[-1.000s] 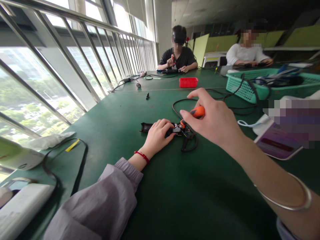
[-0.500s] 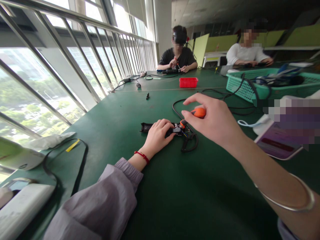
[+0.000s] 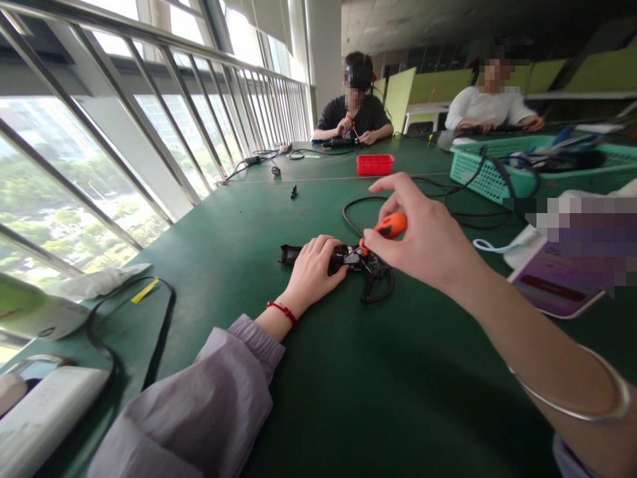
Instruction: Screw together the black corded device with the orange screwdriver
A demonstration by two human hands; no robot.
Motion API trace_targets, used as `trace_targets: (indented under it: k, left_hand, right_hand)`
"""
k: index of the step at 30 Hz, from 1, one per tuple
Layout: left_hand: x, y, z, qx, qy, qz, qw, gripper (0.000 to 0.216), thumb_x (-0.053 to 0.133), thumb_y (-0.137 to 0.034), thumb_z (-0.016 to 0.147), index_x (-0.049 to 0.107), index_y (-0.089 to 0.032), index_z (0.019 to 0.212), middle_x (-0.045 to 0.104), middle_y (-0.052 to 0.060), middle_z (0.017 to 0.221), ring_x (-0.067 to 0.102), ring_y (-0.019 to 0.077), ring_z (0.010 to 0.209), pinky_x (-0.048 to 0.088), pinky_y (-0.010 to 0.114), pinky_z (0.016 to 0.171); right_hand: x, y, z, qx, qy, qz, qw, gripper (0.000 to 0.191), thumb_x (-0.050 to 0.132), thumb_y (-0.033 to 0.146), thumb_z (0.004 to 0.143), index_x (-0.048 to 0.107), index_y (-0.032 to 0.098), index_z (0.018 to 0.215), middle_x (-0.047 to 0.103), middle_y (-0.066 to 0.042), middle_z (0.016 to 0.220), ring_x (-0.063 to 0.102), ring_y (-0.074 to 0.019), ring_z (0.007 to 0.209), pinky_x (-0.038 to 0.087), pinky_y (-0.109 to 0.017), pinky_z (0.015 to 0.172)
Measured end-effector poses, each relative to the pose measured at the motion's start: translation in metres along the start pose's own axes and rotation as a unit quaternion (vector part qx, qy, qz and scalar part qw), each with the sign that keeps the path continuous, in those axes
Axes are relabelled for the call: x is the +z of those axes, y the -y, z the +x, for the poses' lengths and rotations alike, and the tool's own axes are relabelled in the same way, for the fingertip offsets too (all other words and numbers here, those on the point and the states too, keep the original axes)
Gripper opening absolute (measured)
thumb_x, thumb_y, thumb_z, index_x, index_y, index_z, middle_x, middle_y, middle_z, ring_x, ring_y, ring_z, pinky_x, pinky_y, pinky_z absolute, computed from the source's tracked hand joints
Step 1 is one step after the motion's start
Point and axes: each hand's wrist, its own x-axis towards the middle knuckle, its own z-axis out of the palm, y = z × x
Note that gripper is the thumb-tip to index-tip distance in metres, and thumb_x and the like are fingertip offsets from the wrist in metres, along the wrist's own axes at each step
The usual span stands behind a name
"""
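A black handheld power tool [image 3: 290, 254] with its inside exposed lies on the green table. My left hand [image 3: 314, 264] is wrapped over its body and presses it down. Metal parts and thin coloured wires [image 3: 369, 268] show at its right end, beside a looped black cable [image 3: 391, 287]. Above that end, my right hand [image 3: 423, 236] grips an orange and black screwdriver [image 3: 393, 226] by the handle, index finger raised off it. The screwdriver slants down to the left, its shaft reaching the exposed parts; the exact contact point is too small to make out.
A small black part [image 3: 294, 192] lies beyond the tool. Farther off are a red tray [image 3: 375, 164] and a teal basket [image 3: 478, 174] of tools and cables. A phone [image 3: 557, 282] stands at right. A black strap [image 3: 166, 318] lies left. Two people sit across the table.
My right hand has shifted its fingers around the screwdriver handle, which now shows more and leans a little differently. My left hand and the power tool stay in place.
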Motion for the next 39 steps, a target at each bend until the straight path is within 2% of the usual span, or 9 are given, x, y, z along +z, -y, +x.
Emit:
trace_targets:
  k: [5, 10, 16, 20, 25, 27, 31, 36, 39]
  left_hand:
    - [0.0051, 0.0016, 0.0003, -0.045, 0.003, 0.000, 0.999, 0.041, 0.056, -0.037, 0.080, 0.050, -0.016, 0.115, 0.060, 0.010, 0.110, 0.054, 0.0251, 0.104, 0.041, 0.041, 0.094]
    - [0.0067, 0.0032, 0.0004, -0.039, 0.015, 0.007, 0.999, 0.038, 0.053, -0.040, 0.083, 0.054, -0.016, 0.112, 0.062, 0.009, 0.105, 0.055, 0.0243, 0.101, 0.041, 0.041, 0.095]
    - [0.0053, 0.0035, 0.0005, -0.041, 0.025, 0.015, 0.999, 0.040, 0.051, -0.042, 0.086, 0.053, -0.015, 0.115, 0.062, 0.009, 0.108, 0.054, 0.0241, 0.103, 0.040, 0.040, 0.096]
    - [0.0052, 0.0038, 0.0008, -0.040, 0.037, 0.019, 0.998, 0.040, 0.049, -0.043, 0.087, 0.054, -0.014, 0.115, 0.062, 0.010, 0.106, 0.054, 0.0239, 0.102, 0.040, 0.040, 0.095]
    - [0.0057, 0.0041, 0.0005, -0.038, 0.033, 0.022, 0.998, 0.041, 0.049, -0.044, 0.087, 0.053, -0.015, 0.116, 0.061, 0.009, 0.108, 0.053, 0.0241, 0.103, 0.040, 0.040, 0.095]
    - [0.0054, 0.0039, 0.0005, -0.038, 0.036, 0.022, 0.998, 0.040, 0.049, -0.044, 0.087, 0.053, -0.015, 0.116, 0.061, 0.009, 0.107, 0.053, 0.0240, 0.102, 0.040, 0.040, 0.094]
    - [0.0049, 0.0033, 0.0006, -0.040, 0.040, 0.025, 0.998, 0.039, 0.049, -0.044, 0.087, 0.053, -0.015, 0.114, 0.061, 0.009, 0.106, 0.053, 0.0239, 0.101, 0.040, 0.040, 0.094]
    - [0.0049, 0.0030, 0.0008, -0.041, 0.041, 0.028, 0.998, 0.041, 0.048, -0.044, 0.088, 0.052, -0.015, 0.117, 0.061, 0.009, 0.107, 0.052, 0.0238, 0.103, 0.039, 0.039, 0.096]
    - [0.0044, 0.0025, 0.0011, -0.042, 0.044, 0.031, 0.998, 0.040, 0.048, -0.044, 0.088, 0.053, -0.015, 0.115, 0.061, 0.009, 0.106, 0.052, 0.0243, 0.102, 0.039, 0.039, 0.095]
  right_hand:
    - [0.0007, -0.0004, 0.0000, 0.023, 0.029, -0.005, 0.999, 0.030, 0.046, 0.046, 0.082, 0.063, 0.023, 0.089, 0.059, 0.000, 0.059, 0.056, -0.0180, 0.058, 0.037, -0.028, 0.054]
    - [0.0031, -0.0034, 0.0004, -0.002, -0.025, 0.012, 1.000, 0.055, 0.059, 0.038, 0.073, 0.046, 0.021, 0.123, 0.063, -0.001, 0.073, 0.057, -0.0175, 0.060, 0.039, -0.027, 0.055]
    - [0.0035, -0.0021, 0.0005, 0.029, -0.025, -0.033, 0.999, 0.030, 0.050, 0.044, 0.080, 0.059, 0.023, 0.098, 0.059, -0.001, 0.063, 0.057, -0.0194, 0.060, 0.037, -0.028, 0.054]
    - [0.0022, -0.0012, 0.0005, 0.023, -0.021, 0.003, 1.000, 0.049, 0.056, 0.038, 0.075, 0.047, 0.022, 0.120, 0.063, -0.001, 0.071, 0.058, -0.0189, 0.061, 0.039, -0.029, 0.056]
    - [0.0023, -0.0036, 0.0017, 0.052, -0.007, -0.009, 0.999, 0.034, 0.049, 0.051, 0.080, 0.060, 0.023, 0.096, 0.058, -0.001, 0.059, 0.057, -0.0197, 0.058, 0.036, -0.029, 0.053]
    - [0.0029, -0.0045, 0.0020, 0.038, -0.007, 0.008, 0.999, 0.033, 0.055, 0.044, 0.077, 0.059, 0.023, 0.103, 0.061, -0.001, 0.064, 0.057, -0.0186, 0.059, 0.037, -0.028, 0.054]
    - [0.0036, -0.0054, 0.0024, 0.015, -0.012, 0.018, 1.000, 0.060, 0.062, 0.041, 0.071, 0.046, 0.021, 0.126, 0.065, -0.002, 0.076, 0.059, -0.0193, 0.064, 0.039, -0.029, 0.057]
    - [0.0042, -0.0049, 0.0021, 0.046, 0.001, 0.012, 0.999, 0.035, 0.050, 0.048, 0.080, 0.063, 0.021, 0.098, 0.059, -0.001, 0.060, 0.057, -0.0190, 0.058, 0.038, -0.027, 0.052]
    - [0.0048, -0.0040, 0.0015, 0.012, -0.020, 0.034, 0.999, 0.049, 0.061, 0.038, 0.073, 0.054, 0.022, 0.118, 0.062, 0.000, 0.069, 0.058, -0.0176, 0.059, 0.040, -0.027, 0.054]
